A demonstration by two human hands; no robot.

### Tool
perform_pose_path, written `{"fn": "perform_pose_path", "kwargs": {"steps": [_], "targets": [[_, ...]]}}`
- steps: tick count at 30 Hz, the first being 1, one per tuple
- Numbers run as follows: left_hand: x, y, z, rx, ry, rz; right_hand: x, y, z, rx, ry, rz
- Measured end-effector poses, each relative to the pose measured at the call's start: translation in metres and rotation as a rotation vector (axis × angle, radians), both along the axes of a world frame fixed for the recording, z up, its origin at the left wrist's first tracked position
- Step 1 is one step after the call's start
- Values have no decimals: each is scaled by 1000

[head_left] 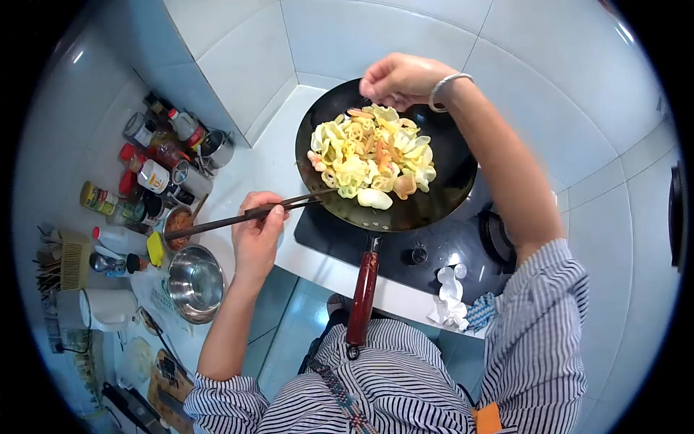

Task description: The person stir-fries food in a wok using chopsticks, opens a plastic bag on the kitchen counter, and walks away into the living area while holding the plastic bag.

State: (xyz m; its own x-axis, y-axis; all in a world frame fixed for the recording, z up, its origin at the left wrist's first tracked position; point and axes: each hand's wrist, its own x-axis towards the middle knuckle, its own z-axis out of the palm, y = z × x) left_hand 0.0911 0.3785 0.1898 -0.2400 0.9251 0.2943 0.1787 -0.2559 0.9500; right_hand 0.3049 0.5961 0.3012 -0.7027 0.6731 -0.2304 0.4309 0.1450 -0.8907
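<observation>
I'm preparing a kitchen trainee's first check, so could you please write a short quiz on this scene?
1. What does the left hand hold?
2. True or false: the right hand is gripping the handle of the wok.
3. What colour is that handle?
A) white
B) dark red
C) yellow

Key:
1. A pair of chopsticks.
2. False; its fingers are bunched over the far side of the wok, away from the handle.
3. B

A steel bowl (pixel 196 284), bottles (pixel 154 176) and a white jug (pixel 108 309) crowd the white surface (pixel 278 137); the black stove (pixel 329 242) carries the wok (pixel 454 155)!
</observation>
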Motion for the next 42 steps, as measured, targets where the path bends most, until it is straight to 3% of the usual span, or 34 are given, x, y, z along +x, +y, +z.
{"fn": "perform_pose_path", "kwargs": {"steps": [1,9,11,12,14,15,17,18,19,21,23,25,29,31,33,35,37,39,41,42], "targets": [[0,2,0,5,44,-2,-7,-1,2,-20,97,3],[-11,5,-4,10,147,-12,-5,10,4,-92,141,-101],[-12,7,-3,21,157,0,16,16,7,-16,-154,-148],[-13,9,-2,25,156,0,29,20,9,-12,-155,-148],[-11,13,-2,39,183,23,49,30,14,-130,209,-282],[-10,15,-2,43,185,20,50,33,11,-126,212,-285],[-8,21,-3,25,189,14,53,39,6,-20,-82,-337],[-7,25,-4,30,190,5,53,41,10,-81,98,-273],[-7,28,-6,41,243,11,52,42,12,-79,99,-280],[-3,30,-9,50,297,15,39,43,13,38,220,-435],[0,34,-8,64,291,2,24,42,14,34,101,-476],[3,34,-5,71,329,1,19,48,16,-77,474,-272],[7,30,0,84,366,0,4,54,13,-28,284,-231],[7,29,2,71,352,1,5,50,18,-96,439,-189],[5,25,2,48,342,4,5,41,19,55,-101,-100],[3,25,3,55,311,11,12,20,20,84,-76,-94],[1,26,-2,59,307,13,23,13,19,-92,202,51],[0,25,-3,61,315,7,20,9,6,107,-291,30],[4,27,2,52,301,-7,26,5,-4,19,45,-39],[5,29,2,52,299,-7,29,6,-4,19,43,-38]]}}
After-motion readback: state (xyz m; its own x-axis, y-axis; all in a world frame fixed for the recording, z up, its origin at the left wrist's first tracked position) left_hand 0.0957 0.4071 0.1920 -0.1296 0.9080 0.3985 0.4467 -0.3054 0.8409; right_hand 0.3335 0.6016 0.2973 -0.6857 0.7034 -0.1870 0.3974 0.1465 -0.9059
